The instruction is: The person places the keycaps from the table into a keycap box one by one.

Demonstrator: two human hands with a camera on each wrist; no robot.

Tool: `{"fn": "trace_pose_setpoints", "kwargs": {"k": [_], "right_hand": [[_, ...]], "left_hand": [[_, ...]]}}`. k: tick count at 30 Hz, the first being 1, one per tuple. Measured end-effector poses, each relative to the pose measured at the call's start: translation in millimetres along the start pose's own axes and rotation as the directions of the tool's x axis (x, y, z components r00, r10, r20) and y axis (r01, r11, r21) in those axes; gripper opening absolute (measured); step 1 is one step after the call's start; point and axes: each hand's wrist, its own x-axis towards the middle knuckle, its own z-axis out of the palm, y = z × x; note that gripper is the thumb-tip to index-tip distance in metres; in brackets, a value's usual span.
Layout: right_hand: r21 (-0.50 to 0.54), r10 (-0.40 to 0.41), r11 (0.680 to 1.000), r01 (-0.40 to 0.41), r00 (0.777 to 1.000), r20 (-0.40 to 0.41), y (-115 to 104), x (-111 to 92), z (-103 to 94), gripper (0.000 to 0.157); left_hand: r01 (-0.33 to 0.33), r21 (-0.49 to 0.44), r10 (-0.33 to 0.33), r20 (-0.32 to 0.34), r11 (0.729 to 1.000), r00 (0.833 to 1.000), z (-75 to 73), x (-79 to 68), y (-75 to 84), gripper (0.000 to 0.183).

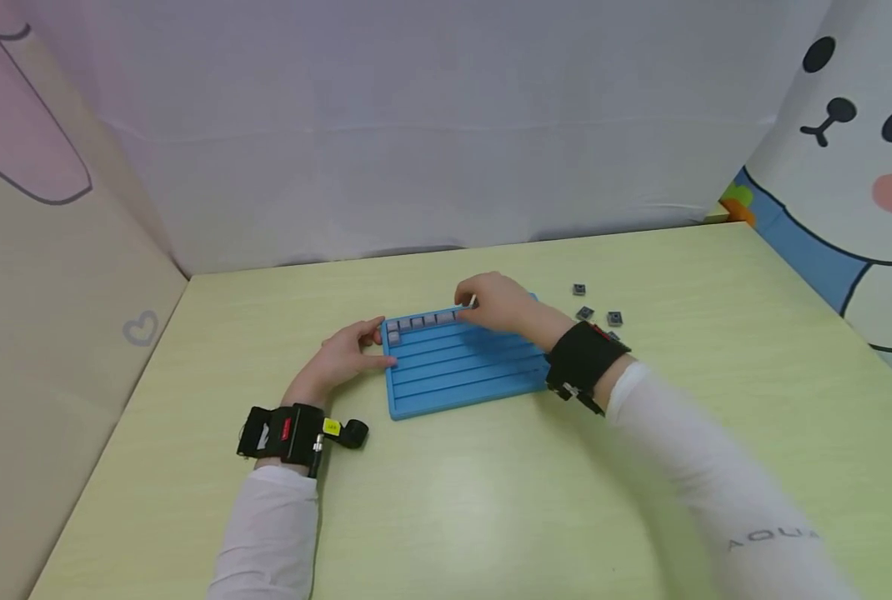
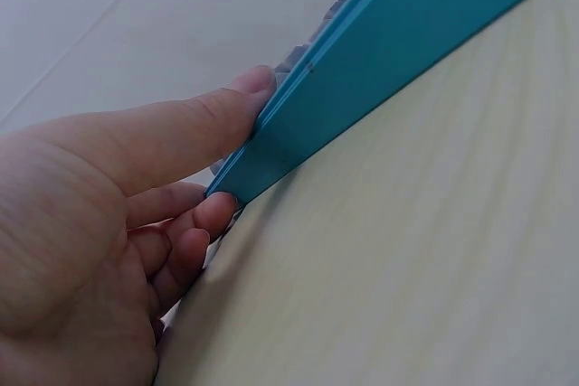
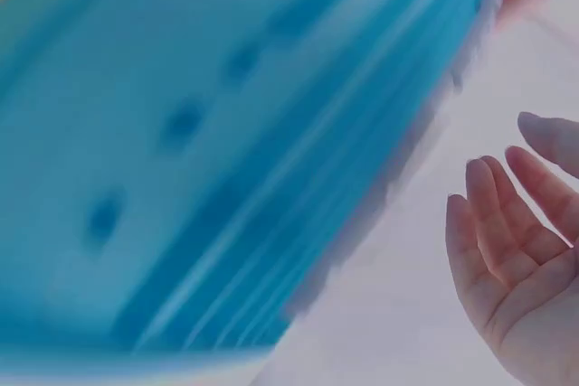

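Left hand [image 1: 341, 357] grips the left edge of the tray [image 1: 453, 367], a table [image 1: 446, 500] strip beyond its far edge. Right hand [image 1: 502, 302], fingers loosely parted, partly hides the cap row [image 1: 417, 322]; its wristband [image 1: 583, 358] covers the near right corner.

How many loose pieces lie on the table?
4 show, all right of the blue tray: a back piece, a left piece and a right piece nearer, and a fourth piece partly behind the right wristband, which may hide more.
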Motion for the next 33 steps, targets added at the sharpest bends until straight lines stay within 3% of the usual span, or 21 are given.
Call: {"fn": "trace_pose_setpoints", "kwargs": {"k": [5, 12, 18, 25, 33], "right_hand": [[0.080, 0.097, 0.993, -0.092, 0.993, -0.063, 29, -16, -24.5, 0.024], [0.137, 0.216, 0.971, -0.198, 0.967, -0.133, 64, -43, -53.1, 0.028], [0.279, 0.338, 0.916, -0.289, 0.929, -0.149, 82, -74, -75.4, 0.039], [0.388, 0.453, 0.847, -0.364, 0.876, -0.166, 94, -102, -76.3, 0.051], [0.366, 0.483, 0.840, -0.401, 0.859, -0.169, 100, -123, -71.5, 0.055]], "left_hand": [[0.005, -0.006, -0.005, -0.001, 1.000, 1.000, -0.7, -1.1, -0.1, 0.080], [-0.002, -0.010, 0.002, -0.003, 1.000, 1.000, -0.4, -1.5, -2.5, 0.080], [0.008, -0.003, -0.008, -0.001, 1.000, 1.000, -1.3, -2.4, -1.7, 0.080], [0.010, -0.018, -0.010, 0.005, 1.000, 1.000, 0.8, -2.7, -1.3, 0.079], [0.000, -0.009, 0.000, 0.009, 1.000, 1.000, -1.3, -2.9, -2.1, 0.080]]}}
